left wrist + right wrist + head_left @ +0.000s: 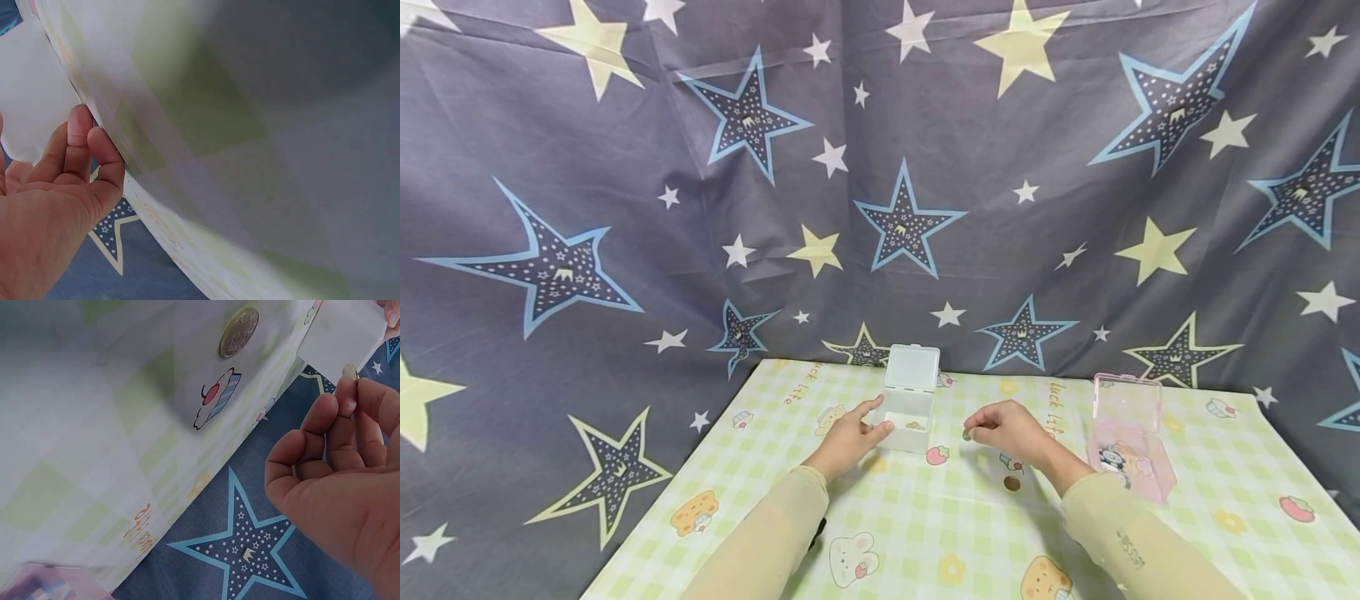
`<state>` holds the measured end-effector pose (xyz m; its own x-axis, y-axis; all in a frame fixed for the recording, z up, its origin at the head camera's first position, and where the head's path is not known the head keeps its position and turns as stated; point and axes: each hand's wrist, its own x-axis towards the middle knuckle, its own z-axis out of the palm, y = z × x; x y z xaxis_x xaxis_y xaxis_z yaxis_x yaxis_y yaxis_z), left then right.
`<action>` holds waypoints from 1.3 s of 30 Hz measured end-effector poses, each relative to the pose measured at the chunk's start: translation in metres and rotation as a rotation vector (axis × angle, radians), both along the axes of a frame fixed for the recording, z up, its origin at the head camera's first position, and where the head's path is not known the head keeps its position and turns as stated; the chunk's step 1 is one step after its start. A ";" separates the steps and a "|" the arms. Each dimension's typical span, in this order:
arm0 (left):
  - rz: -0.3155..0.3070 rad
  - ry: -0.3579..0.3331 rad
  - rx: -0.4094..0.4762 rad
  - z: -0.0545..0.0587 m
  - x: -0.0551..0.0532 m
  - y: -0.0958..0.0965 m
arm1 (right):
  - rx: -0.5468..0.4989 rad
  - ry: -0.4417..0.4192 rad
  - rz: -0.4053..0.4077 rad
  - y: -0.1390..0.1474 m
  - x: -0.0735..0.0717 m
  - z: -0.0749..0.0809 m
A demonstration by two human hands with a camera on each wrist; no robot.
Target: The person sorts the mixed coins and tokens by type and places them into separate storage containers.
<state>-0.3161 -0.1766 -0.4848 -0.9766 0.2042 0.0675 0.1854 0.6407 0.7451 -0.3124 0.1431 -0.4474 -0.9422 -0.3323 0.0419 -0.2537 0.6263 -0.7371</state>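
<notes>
A small white box point(906, 432) stands with its lid point(913, 367) raised, and small gold-coloured pieces point(915, 425) lie inside it. My left hand point(851, 439) holds the box at its left side, thumb at the front edge; in the left wrist view the fingers point(78, 134) are bent beside the white wall point(37, 87). To the right of the box, my right hand point(1009, 429) pinches a coin point(350, 371) between thumb and fingertips, above the table. Another coin point(1012, 483) lies flat on the cloth below that hand.
A pink see-through box point(1152, 487) with its lid point(1127, 403) up stands at the right, a cartoon figure visible on or in it. The table wears a green checked cloth point(775, 517) with printed pictures. Behind it hangs a dark star-patterned curtain point(820, 292).
</notes>
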 end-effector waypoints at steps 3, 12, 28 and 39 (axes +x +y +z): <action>0.001 -0.002 0.000 -0.001 0.000 0.000 | 0.002 -0.003 -0.006 -0.001 0.001 0.001; 0.003 0.011 0.006 -0.003 -0.003 -0.001 | 0.007 0.007 0.001 -0.006 0.004 0.002; -0.002 0.010 0.005 -0.002 -0.001 -0.001 | -0.003 0.022 0.022 -0.014 0.000 0.000; -0.001 0.000 0.011 0.000 0.002 0.000 | -0.004 0.029 0.025 -0.018 0.002 0.002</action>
